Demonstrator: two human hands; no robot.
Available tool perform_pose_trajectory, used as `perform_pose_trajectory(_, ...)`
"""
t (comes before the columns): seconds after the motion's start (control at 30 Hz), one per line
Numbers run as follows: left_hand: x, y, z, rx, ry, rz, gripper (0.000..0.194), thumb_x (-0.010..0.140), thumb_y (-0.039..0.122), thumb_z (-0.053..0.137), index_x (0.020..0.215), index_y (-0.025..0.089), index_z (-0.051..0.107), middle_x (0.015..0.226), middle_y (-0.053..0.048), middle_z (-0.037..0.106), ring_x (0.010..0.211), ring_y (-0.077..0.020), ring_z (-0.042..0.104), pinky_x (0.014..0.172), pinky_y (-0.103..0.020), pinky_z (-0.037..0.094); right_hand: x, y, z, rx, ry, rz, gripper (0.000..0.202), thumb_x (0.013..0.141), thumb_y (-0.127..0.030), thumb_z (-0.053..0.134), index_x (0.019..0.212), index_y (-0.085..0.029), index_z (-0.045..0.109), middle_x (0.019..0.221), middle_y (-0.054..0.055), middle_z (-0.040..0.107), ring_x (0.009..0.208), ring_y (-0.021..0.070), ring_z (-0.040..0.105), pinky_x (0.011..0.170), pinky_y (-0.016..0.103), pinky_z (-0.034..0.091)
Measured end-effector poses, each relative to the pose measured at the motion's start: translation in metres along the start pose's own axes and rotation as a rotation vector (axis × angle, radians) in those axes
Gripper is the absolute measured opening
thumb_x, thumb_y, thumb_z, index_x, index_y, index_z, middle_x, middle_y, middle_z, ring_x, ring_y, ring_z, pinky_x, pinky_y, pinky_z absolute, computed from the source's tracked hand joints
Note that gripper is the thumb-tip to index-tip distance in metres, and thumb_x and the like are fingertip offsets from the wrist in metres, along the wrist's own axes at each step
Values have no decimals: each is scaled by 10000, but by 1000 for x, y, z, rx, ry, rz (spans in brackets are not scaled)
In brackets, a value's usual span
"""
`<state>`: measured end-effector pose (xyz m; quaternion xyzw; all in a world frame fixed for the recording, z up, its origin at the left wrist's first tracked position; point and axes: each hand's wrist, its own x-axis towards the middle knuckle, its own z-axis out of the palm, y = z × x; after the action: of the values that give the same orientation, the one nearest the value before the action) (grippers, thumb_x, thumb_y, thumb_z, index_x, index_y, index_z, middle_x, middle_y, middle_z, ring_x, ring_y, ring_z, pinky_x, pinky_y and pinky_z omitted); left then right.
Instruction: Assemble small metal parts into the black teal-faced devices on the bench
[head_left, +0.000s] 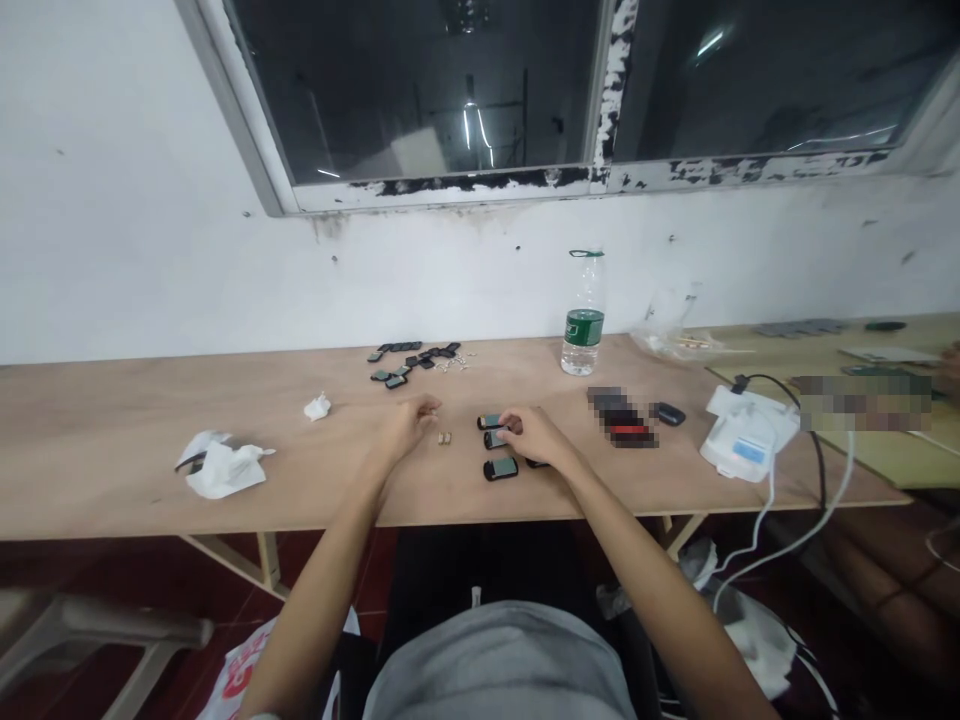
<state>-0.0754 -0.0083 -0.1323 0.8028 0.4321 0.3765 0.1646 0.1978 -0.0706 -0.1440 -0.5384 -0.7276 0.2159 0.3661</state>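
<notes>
My right hand (534, 434) is closed at the near end of a small dark case with a grey-green panel (493, 439), fingertips on it. A similar case with a gold-coloured end (489, 422) lies just beyond, and another case (500, 468) is nearer the table edge. Part of one more dark case (538, 463) shows under my right wrist. To the left, my left hand (411, 424) hovers low over the table with fingers bent together; whatever is in them is too small to make out. Two small gold-coloured pieces (445, 438) lie beside it.
Behind my hands are several dark cases (397, 375) and small pale bits (452, 365). A water bottle (583, 325) stands near the wall. Crumpled tissues (225, 468) lie left; a black fob-like object (667, 413) and a white box with cables (746, 437) are right.
</notes>
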Motion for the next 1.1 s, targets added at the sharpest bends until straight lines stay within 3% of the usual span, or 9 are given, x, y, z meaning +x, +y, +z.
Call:
perform_pose_trajectory(0.13, 0, -21, -5, -212, -181, -139, 327, 658, 175, 719, 979, 149, 664, 948, -89, 733, 873, -231, 707, 814, -385, 594, -3, -3, 1, -140, -17, -12, 97, 848, -196, 647, 900, -165, 723, 889, 77, 757, 796, 203, 678, 719, 274, 480)
perform_pose_trajectory(0.3, -2, -19, -4, -226, -291, -249, 405, 591, 171, 757, 987, 135, 680, 954, -103, 744, 847, -233, 710, 804, -386, 595, -6, -11, -4, -200, 14, -127, 126, 857, -193, 638, 935, -177, 734, 1016, 90, 754, 947, 228, 668, 843, 299, 467)
perform_pose_trajectory(0.47, -3, -15, -3, -98, -316, -206, 426, 596, 190, 748, 1019, 154, 707, 1026, -111, 762, 913, -262, 710, 805, -384, 587, -9, -13, -24, -188, 33, -159, 169, 860, -148, 557, 837, -175, 723, 887, 69, 752, 809, 192, 658, 747, 258, 458)
perform_pose_trajectory(0.7, -5, 2, -16, 66, -325, -145, 430, 703, 387, 742, 1083, 187, 724, 1132, -105, 748, 1019, -303, 687, 823, -384, 570, -15, 0, -58, -224, -99, 35, 153, 822, -165, 607, 898, -159, 739, 892, 67, 766, 782, 190, 669, 673, 234, 445)
perform_pose_trajectory(0.9, -7, 16, -21, 88, -245, -57, 441, 922, 517, 480, 1045, 174, 727, 1106, -100, 752, 990, -277, 682, 902, -399, 536, -14, 12, -64, -335, -210, 104, 184, 773, -143, 653, 924, -164, 757, 929, 74, 769, 812, 202, 680, 696, 248, 455)
perform_pose_trajectory(1.1, -6, 24, -16, 75, -211, 18, 386, 927, 471, 508, 1033, 178, 734, 1124, -98, 745, 999, -271, 682, 875, -366, 546, -14, 14, -64, -253, -195, 69, 114, 770, -123, 662, 829, -177, 743, 862, 57, 764, 768, 204, 671, 676, 259, 459)
